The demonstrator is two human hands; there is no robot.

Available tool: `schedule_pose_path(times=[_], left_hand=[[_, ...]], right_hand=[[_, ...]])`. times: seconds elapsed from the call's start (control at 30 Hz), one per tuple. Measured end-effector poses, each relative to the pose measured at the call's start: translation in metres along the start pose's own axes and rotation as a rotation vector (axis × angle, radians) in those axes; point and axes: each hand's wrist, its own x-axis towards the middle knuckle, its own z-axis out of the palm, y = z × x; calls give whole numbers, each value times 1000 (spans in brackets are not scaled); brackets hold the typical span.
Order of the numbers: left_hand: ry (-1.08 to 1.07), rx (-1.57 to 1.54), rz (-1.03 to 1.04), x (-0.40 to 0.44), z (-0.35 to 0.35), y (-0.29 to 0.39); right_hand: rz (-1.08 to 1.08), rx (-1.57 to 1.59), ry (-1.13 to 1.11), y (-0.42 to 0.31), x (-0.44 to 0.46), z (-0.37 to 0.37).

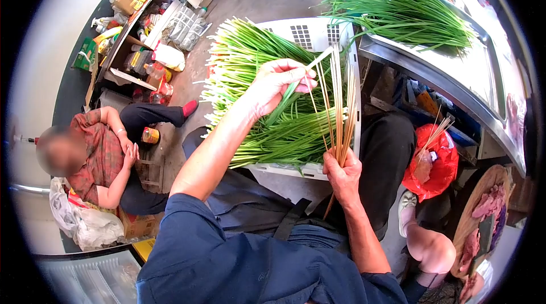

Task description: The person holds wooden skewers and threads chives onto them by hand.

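Observation:
My left hand (278, 82) is closed in a pinch on a green chive strand, whose pale flat end stands up beside the skewer tips; a thin stick also passes by its fingertips. A fistful of thin wooden skewers (340, 116) fans upward from my right hand (343, 172), which is wrapped round their lower part. Both hands are over a white plastic basket (307, 32). Long green chives (273, 150) fill it, many with their pale cut ends pointing left. Whether a chive is threaded on a skewer I cannot tell.
More chives (398, 8) lie on a metal-edged table (483, 76) at the upper right. A red bag (449, 162) with skewers is below it, near a round wooden board (483, 182) with meat. A seated person (102, 156) and cluttered shelves (122, 45) are at left.

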Motion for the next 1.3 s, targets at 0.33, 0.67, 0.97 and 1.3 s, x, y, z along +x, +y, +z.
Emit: schedule_pose_path(times=[0.33,0.67,0.97,1.3], left_hand=[[-145,265,-153,-14,16,-35],[-296,541,-226,-18,23,-33],[-409,598,-184,-26,30,-22],[-451,606,-279,-38,36,-32]], right_hand=[[65,55,31,-1,1,-1],[27,38,66,2,-3,0],[37,106,5,-3,1,-3],[62,142,-1,1,-1,-2]])
